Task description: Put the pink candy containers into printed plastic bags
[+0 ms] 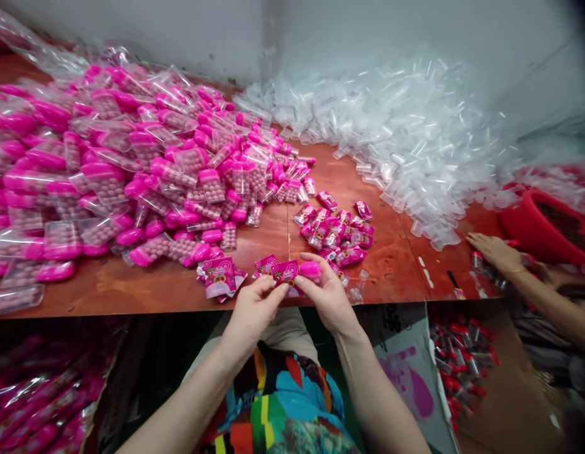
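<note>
My left hand (252, 309) pinches the left part of a pink printed label (285, 272) between thumb and fingers, at the table's front edge. My right hand (330, 302) closes on a small clear container with a pink cap (310, 271) and its thumb touches the label's right part. The container's body is mostly hidden behind the label and fingers. Left of my hands lies a small stack of pink labels (219, 277). Just beyond my right hand is a heap of small pink labelled packs (332, 230).
A large pile of pink-capped containers filled with pink balls (178, 164) covers the left. Clear empty containers (382, 126) are heaped behind, right. A co-worker's hand (498, 252) rests near a red tub (524, 221). Boxes below the table hold red-capped containers (462, 353) and pink packs (41, 391).
</note>
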A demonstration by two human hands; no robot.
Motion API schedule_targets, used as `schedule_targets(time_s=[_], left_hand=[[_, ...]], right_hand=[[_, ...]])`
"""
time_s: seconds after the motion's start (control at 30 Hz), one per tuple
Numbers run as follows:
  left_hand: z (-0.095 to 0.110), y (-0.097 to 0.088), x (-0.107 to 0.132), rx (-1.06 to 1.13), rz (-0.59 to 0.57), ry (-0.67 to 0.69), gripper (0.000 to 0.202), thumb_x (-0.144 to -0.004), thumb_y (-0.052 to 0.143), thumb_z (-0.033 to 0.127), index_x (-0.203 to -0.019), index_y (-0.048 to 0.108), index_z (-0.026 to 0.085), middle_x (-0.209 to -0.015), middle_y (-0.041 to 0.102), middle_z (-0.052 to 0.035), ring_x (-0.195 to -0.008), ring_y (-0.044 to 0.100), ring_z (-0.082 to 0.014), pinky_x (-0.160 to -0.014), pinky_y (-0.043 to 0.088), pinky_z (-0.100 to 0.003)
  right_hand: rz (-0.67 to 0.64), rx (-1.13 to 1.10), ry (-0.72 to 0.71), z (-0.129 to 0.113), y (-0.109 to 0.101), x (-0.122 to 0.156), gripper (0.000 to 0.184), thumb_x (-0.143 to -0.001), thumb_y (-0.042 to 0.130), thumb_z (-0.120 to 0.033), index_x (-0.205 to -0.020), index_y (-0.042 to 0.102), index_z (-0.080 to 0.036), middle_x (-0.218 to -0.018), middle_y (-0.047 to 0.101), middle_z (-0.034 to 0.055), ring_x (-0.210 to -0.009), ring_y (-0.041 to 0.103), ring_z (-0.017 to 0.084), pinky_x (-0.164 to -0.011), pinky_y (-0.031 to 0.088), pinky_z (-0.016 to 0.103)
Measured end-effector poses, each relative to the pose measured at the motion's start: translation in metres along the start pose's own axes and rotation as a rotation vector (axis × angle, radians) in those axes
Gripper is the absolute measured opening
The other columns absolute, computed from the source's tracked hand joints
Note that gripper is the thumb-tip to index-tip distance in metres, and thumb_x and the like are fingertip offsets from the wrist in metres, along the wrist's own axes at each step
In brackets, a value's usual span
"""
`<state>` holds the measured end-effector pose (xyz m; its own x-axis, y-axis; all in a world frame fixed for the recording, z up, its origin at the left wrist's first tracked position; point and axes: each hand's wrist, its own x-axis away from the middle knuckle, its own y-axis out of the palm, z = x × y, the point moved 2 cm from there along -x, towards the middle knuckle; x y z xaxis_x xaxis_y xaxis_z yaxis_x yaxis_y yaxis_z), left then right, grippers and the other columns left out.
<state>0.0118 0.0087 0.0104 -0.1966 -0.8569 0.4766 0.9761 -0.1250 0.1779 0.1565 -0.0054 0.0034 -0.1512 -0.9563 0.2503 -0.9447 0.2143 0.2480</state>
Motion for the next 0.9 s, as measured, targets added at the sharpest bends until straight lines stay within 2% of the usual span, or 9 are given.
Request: schedule_targets(time_s=[0.07,0.27,0.37,0.5,0.63,0.77,0.9], left_hand=[[-0.002,0.000,-0.005,0.008,-0.018,-0.009,0.039,-0.069,0.074,0.042,-0.051,0.051,0.016,-0.044,0.040,0.0059,-0.042,0.033,-0.0058,-0.042,0.021,-0.020],[-0.017,-0.001,-0.011,0.103,0.038,-0.057,0.045,-0.062,0.080,0.045,-0.051,0.047,0.016,-0.040,0.042,0.0057,-0.039,0.032,-0.0046,-0.041,0.019,-0.019],[-0.013,-0.003,-0.010,0.072,-0.025,-0.105,0.044,-0.064,0.078,0.049,-0.055,0.050,0.016,-0.040,0.043,0.0056,-0.037,0.031,-0.0046,-0.040,0.016,-0.019],[-0.003,-0.010,-0.008,0.050,-0.108,-0.118,0.038,-0.074,0.070,0.050,-0.065,0.058,0.015,-0.040,0.044,0.0051,-0.037,0.030,-0.0053,-0.039,0.016,-0.019],[-0.001,-0.012,-0.010,0.008,-0.038,-0.075,0.039,-0.074,0.070,0.047,-0.057,0.056,0.014,-0.039,0.043,0.0047,-0.038,0.030,-0.0048,-0.039,0.015,-0.019],[-0.002,-0.009,-0.011,0.087,0.045,-0.043,0.041,-0.070,0.075,0.044,-0.052,0.053,0.014,-0.040,0.042,0.0049,-0.038,0.031,-0.0042,-0.039,0.016,-0.019],[0.004,-0.008,-0.012,0.218,0.056,-0.065,0.039,-0.069,0.076,0.041,-0.053,0.052,0.014,-0.041,0.044,0.0049,-0.039,0.033,-0.0040,-0.039,0.021,-0.018]], right_hand=[[-0.007,-0.019,-0.002,0.004,0.004,0.001,0.051,-0.074,0.075,-0.026,-0.119,0.054,-0.025,-0.093,0.066,-0.0011,-0.081,0.063,0.014,-0.077,0.051,0.028],[0.055,-0.029,-0.055,0.017,0.012,-0.002,0.043,-0.077,0.070,-0.026,-0.117,0.054,-0.023,-0.082,0.061,-0.0026,-0.069,0.058,0.012,-0.068,0.049,0.025],[0.014,0.037,-0.066,0.016,0.010,-0.002,0.038,-0.079,0.068,-0.025,-0.114,0.055,-0.023,-0.079,0.058,-0.0037,-0.065,0.054,0.011,-0.063,0.046,0.023],[-0.038,0.119,-0.047,0.010,0.008,-0.003,0.035,-0.080,0.068,-0.025,-0.111,0.054,-0.023,-0.075,0.055,-0.0052,-0.063,0.051,0.010,-0.061,0.043,0.021],[-0.024,0.146,-0.052,0.008,0.009,-0.007,0.033,-0.079,0.069,-0.027,-0.107,0.052,-0.023,-0.075,0.054,-0.0051,-0.061,0.049,0.010,-0.059,0.043,0.022],[-0.004,0.173,-0.038,0.014,0.009,-0.008,0.031,-0.080,0.068,-0.033,-0.104,0.052,-0.023,-0.076,0.054,-0.0048,-0.059,0.048,0.010,-0.056,0.042,0.022],[0.001,0.096,0.041,0.015,0.003,-0.006,0.037,-0.083,0.065,-0.040,-0.115,0.055,-0.023,-0.083,0.056,-0.0026,-0.063,0.048,0.010,-0.058,0.042,0.022]])
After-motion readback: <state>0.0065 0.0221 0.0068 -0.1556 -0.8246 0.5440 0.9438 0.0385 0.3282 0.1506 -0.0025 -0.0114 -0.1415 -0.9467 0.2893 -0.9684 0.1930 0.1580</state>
